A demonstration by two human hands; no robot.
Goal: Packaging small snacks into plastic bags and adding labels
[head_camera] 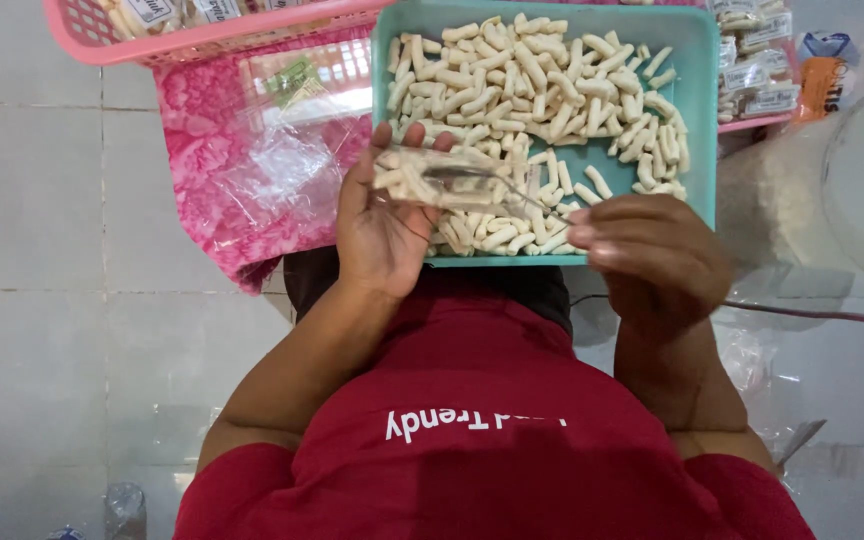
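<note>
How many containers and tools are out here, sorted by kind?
Teal tray of pale snack sticks: 1
Pink baskets: 1 clearly seen; a second may sit at the right
Small clear bag in the left hand: 1
Spoon in the right hand: 1
Total: 4

Clear filled packets (pixel 752 70) with white labels stack at the teal tray's (pixel 697 120) right.

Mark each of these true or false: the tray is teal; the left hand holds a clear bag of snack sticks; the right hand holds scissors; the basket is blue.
The tray is teal: true.
The left hand holds a clear bag of snack sticks: true.
The right hand holds scissors: false; it holds a spoon reaching into the bag.
The basket is blue: false; it is pink.
</note>
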